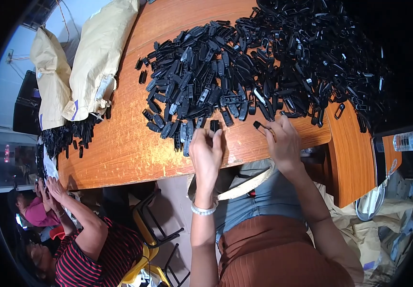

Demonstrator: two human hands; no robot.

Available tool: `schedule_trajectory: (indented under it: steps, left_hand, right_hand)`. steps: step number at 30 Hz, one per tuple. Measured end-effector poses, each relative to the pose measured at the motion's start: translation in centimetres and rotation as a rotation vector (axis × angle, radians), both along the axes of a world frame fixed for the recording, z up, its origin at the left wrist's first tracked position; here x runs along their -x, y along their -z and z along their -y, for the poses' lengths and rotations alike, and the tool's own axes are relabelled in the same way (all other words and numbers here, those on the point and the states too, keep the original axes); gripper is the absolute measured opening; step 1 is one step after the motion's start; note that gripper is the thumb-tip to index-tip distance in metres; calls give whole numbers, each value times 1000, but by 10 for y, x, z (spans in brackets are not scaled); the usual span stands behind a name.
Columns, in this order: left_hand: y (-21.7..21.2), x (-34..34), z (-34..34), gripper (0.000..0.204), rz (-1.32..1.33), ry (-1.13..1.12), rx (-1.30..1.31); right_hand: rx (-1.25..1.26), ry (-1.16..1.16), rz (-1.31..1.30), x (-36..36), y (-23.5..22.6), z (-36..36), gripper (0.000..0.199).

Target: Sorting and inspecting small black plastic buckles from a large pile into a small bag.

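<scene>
My left hand (205, 150) is at the near edge of a wooden table (120, 160), closed on a small black plastic piece (215, 125) that stands up between thumb and fingers. To its right, my right hand (283, 146) pinches a slim black plastic clip part (258, 125), its end pointing left toward the other hand. The two pieces are apart. Just beyond my left hand lies a heap of short black plastic pieces (192, 71). Beyond my right hand spreads a larger pile of looped black plastic parts (321, 62). My fingers partly hide both held pieces.
Two tan sacks (99, 57) lie at the far left, with black pieces spilling out. A person in a striped shirt (103, 251) sits at the left, another in pink behind. An open bag (237, 189) hangs below the table edge at my lap. Crumpled sacks (374, 229) lie at right.
</scene>
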State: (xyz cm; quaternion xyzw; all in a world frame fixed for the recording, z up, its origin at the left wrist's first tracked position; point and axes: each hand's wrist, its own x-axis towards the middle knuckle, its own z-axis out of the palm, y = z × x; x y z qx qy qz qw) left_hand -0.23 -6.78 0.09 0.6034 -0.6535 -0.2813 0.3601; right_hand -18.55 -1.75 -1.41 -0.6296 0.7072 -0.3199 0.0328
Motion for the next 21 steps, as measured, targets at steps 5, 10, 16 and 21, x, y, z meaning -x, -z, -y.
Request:
schedule_trajectory:
  steps: [5, 10, 16, 21]
  left_hand:
    - [-8, 5, -38, 30, -658, 229, -290]
    - [-10, 6, -43, 26, -489, 336, -235]
    - [-16, 2, -48, 26, -458, 335, -195]
    - [-19, 1, -49, 25, -481, 302, -163]
  right_hand:
    - [-187, -62, 935, 2, -14, -9, 17]
    - [-214, -349, 1551, -11, -36, -12, 27]
    - [-169, -502, 1016, -11, -40, -24, 36]
    - [-19, -442, 674, -17, -46, -28, 38]
